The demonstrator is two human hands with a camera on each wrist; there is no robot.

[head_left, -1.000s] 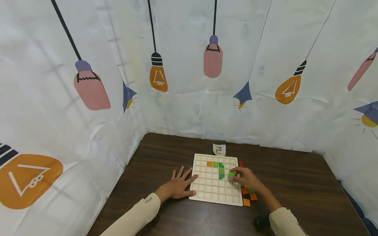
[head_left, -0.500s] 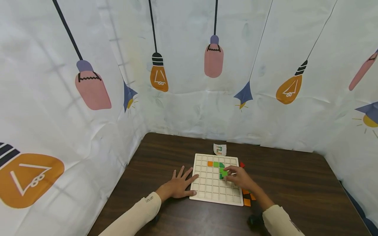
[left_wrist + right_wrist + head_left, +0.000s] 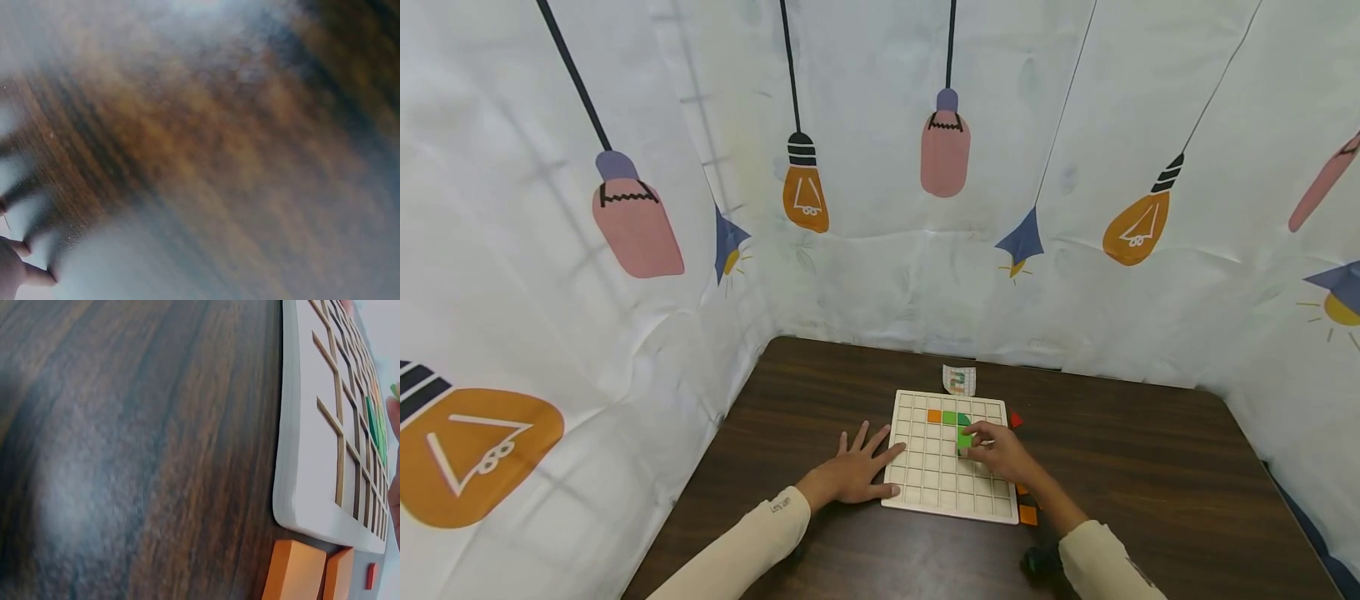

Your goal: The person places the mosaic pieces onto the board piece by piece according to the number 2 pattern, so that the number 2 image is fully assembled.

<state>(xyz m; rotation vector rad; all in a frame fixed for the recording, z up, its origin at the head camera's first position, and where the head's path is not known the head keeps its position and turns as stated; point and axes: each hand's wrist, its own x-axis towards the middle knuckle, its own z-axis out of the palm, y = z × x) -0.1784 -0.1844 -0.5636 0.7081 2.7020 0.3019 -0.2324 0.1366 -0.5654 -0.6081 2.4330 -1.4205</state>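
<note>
My left hand lies with fingers spread over the left edge of a pale gridded board. Over the board's right-centre cells, my right hand pinches a light green square tile between thumb and fingers. The held tile covers part of the column below a dark green rounded piece, so I cannot tell whether it touches the tiles there. Along the same row sit an orange square tile and a green square tile. The left wrist view is mostly blurred tabletop, with fingertips at lower left.
A small printed pattern card lies behind the board on the dark wooden table. Beside the board's right edge are a red triangular piece and loose orange tiles, some hidden by the right arm. A patterned curtain hangs behind.
My right hand has carried the light green tile leftward, from the board's right side to the column with green pieces. My left hand stays in place.
</note>
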